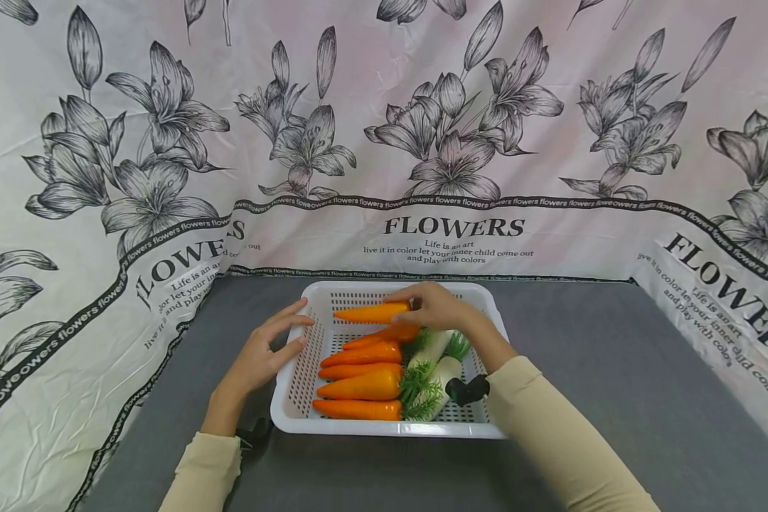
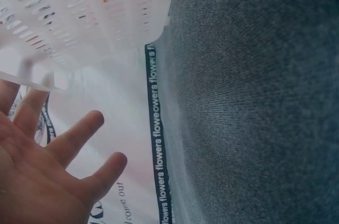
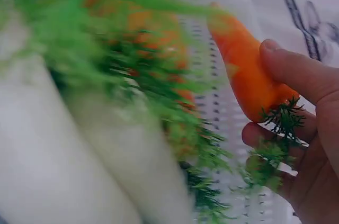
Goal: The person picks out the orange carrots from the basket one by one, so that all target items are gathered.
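Observation:
A white perforated plastic basket [image 1: 387,428] holds several orange carrots [image 1: 361,384] on its left side and white radishes [image 1: 444,373] with green leaves on its right. At the far side of the basket, my right hand [image 1: 438,307] pinches a carrot [image 1: 371,313] by its thick leafy end, the tip pointing left. In the right wrist view, thumb and fingers grip that carrot [image 3: 246,73] beside its green sprig [image 3: 283,123]. My left hand [image 1: 265,352] rests at the basket's left rim with its fingers spread; the left wrist view shows fingertips touching the rim's edge [image 2: 24,81].
The basket stands on a dark grey tabletop [image 1: 589,370]. Behind and beside it hangs a white cloth [image 1: 448,242] printed with black flowers and lettering. Large white radishes [image 3: 63,144] and blurred leaves [image 3: 106,28] fill the left of the right wrist view.

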Available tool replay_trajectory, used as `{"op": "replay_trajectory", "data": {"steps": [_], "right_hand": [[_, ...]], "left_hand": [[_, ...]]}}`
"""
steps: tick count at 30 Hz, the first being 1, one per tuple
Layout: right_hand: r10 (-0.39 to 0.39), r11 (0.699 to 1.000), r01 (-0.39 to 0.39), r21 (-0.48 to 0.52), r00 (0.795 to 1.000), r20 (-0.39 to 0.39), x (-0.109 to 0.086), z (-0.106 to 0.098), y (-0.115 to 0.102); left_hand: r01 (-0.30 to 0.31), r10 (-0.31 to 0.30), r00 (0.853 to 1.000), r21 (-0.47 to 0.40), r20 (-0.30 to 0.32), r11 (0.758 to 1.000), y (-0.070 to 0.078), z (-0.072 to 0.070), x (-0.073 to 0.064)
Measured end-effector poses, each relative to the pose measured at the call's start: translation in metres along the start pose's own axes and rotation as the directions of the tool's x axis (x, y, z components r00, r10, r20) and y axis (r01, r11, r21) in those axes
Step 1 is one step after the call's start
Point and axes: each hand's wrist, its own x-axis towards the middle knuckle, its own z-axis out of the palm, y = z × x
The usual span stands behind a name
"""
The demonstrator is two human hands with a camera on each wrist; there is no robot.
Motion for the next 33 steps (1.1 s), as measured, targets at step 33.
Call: {"op": "replay_trajectory", "data": {"steps": [33], "right_hand": [[0.327, 0.944, -0.305, 0.130, 0.791, -0.518, -0.134, -0.071, 0.062]], "left_hand": [[0.003, -0.003, 1.000, 0.023, 0.000, 1.000, 0.004, 0.002, -0.001]]}}
